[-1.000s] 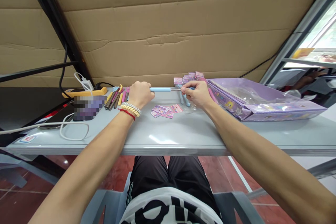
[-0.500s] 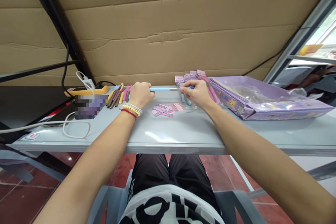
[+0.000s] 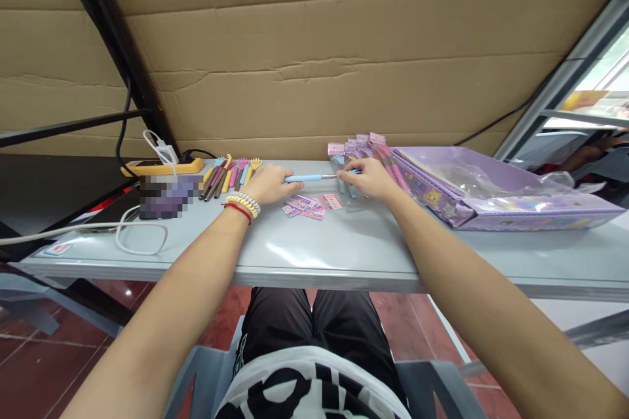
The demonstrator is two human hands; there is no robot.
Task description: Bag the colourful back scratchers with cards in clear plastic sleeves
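Observation:
A light blue telescopic back scratcher (image 3: pixel 307 177) is held level above the table between both hands. My left hand (image 3: pixel 269 185) is closed on the handle end. At the other end, my right hand (image 3: pixel 367 179) pinches the thin metal rod near the blue head, which its fingers partly hide. Below the rod lie several small printed purple and pink cards (image 3: pixel 307 205). Loose back scratchers (image 3: pixel 223 178) in yellow, brown, pink and blue rest in a row beyond my left hand. Bagged scratchers with card tops (image 3: pixel 363 141) lie behind my right hand.
An open purple carton (image 3: pixel 535 208) holding clear plastic stands on the right of the table (image 3: pixel 334 258). On the left are a yellow power strip (image 3: pixel 191 166), a phone-like blurred item (image 3: pixel 167 196) and a white cable (image 3: pixel 142 254). Brown cardboard (image 3: pixel 314 33) backs the table.
My left hand has lowered a little and its thumb now stretches along the handle. A yellow claw head behind it has come into view. My right hand keeps its pinch, slightly lower.

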